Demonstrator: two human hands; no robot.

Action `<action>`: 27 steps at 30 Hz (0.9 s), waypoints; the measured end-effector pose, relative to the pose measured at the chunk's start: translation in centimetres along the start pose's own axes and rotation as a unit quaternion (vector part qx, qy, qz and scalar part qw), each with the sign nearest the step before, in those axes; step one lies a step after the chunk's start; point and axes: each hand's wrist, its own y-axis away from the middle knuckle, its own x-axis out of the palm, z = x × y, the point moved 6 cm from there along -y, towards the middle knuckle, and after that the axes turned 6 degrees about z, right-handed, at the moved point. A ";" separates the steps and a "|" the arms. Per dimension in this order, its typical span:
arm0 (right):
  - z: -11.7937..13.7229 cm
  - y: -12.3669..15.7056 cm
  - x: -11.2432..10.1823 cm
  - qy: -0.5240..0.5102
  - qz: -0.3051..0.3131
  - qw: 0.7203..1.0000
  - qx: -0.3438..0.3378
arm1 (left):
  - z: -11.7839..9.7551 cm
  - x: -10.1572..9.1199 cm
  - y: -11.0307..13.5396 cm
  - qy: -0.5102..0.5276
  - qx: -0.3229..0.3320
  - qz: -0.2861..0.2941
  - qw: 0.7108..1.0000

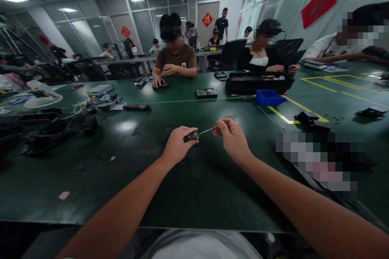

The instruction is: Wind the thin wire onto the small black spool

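Observation:
Pinched between the thumb and fingers of my left hand (178, 143) is a short dark cylinder (192, 135), its round, lighter-rimmed end turned to the right. My right hand (232, 135) grips a thin metal rod (206, 131) by its right end, between thumb and curled fingers. The rod's left tip meets or nearly meets the cylinder's round end; whether it goes inside, I cannot tell. Both hands are held above the green table (182, 194). What kind of part the cylinder is does not show clearly.
A dark screwdriver-like tool (136, 107) lies left of centre. Farther back are a hard drive (206, 93), a blue bin (270, 97) and a long black casing (258, 84). Black parts (60, 131) and cables lie at left. Co-workers sit across the table.

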 end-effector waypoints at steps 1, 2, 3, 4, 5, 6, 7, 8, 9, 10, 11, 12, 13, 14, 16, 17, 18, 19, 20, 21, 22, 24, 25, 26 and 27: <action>-0.1 0.0 0.0 -0.001 0.000 1.000 0.002 | 0.0 0.0 0.0 -0.003 -0.001 0.000 1.000; -0.1 0.0 0.0 -0.003 0.001 1.000 0.006 | 0.0 0.0 0.0 -0.006 -0.002 -0.001 1.000; -0.2 -0.1 0.0 -0.005 0.001 1.000 0.010 | 0.0 0.0 0.0 -0.011 -0.003 -0.003 1.000; -0.2 -0.1 0.1 -0.004 0.001 1.000 0.013 | 0.1 -0.1 0.0 -0.014 -0.005 -0.005 1.000; -0.2 -0.1 0.1 0.001 0.002 1.000 0.014 | 0.1 -0.1 0.0 -0.016 -0.008 -0.006 1.000; -0.2 -0.1 0.1 0.007 0.004 1.000 0.012 | 0.2 -0.1 0.0 -0.015 -0.010 -0.006 1.000; -0.1 0.0 0.1 0.014 0.005 1.000 0.008 | 0.2 0.0 0.0 -0.011 -0.011 -0.006 1.000; 0.0 0.0 0.1 0.021 0.005 1.000 0.003 | 0.3 0.0 0.0 -0.005 -0.011 -0.005 1.000; 0.1 0.0 0.1 0.027 0.004 1.000 -0.001 | 0.3 0.0 0.0 0.003 -0.010 -0.004 1.000; 0.2 0.1 0.1 0.032 0.003 0.999 -0.005 | 0.4 0.0 0.0 0.011 -0.008 -0.004 1.000; 0.3 0.1 0.2 0.033 0.003 0.999 -0.008 | 0.4 0.1 0.0 0.016 -0.004 -0.005 1.000; 0.4 0.2 0.2 0.029 0.006 1.000 -0.008 | 0.4 0.1 0.0 0.021 0.000 -0.006 1.000; 0.4 0.2 0.3 0.022 0.010 1.000 -0.007 | 0.4 0.1 0.0 0.024 0.004 -0.007 1.000; 0.4 0.2 0.3 0.019 0.011 1.000 -0.006 | 0.4 0.1 0.0 0.028 0.006 -0.008 1.000; 0.6 0.3 0.3 0.033 0.008 0.999 -0.013 | 0.3 0.2 -0.1 0.029 0.009 -0.008 0.999; 0.8 0.3 0.3 0.050 0.003 0.999 -0.021 | 0.3 0.2 -0.1 0.027 0.009 -0.007 1.000; 0.9 0.4 0.3 0.067 0.000 0.997 -0.029 | 0.2 0.2 -0.1 0.025 0.007 -0.006 1.000; 1.1 0.5 0.3 0.081 0.000 0.996 -0.037 | 0.2 0.3 -0.1 0.023 0.006 -0.005 1.000; 1.2 0.6 0.3 0.090 0.000 0.995 -0.044 | 0.2 0.3 -0.1 0.022 0.005 -0.004 1.000; 1.4 0.7 0.2 0.097 -0.002 0.994 -0.051 | 0.2 0.3 -0.1 0.022 0.003 -0.004 1.000; 1.6 0.8 0.1 0.105 -0.009 0.993 -0.060 | 0.3 0.3 -0.1 0.022 0.001 -0.004 1.000; 2.1 1.0 -0.3 0.118 -0.029 0.989 -0.080 | 0.5 0.3 0.0 0.024 0.000 -0.003 1.000; 2.4 1.1 -0.5 0.122 -0.040 0.988 -0.089 | 0.6 0.4 0.0 0.026 0.001 -0.002 1.000; 2.6 1.2 -0.7 0.124 -0.048 0.986 -0.098 | 0.7 0.4 0.0 0.028 0.002 -0.001 1.000; 2.8 1.3 -0.8 0.122 -0.051 0.986 -0.105 | 0.8 0.5 0.0 0.029 0.003 -0.001 1.000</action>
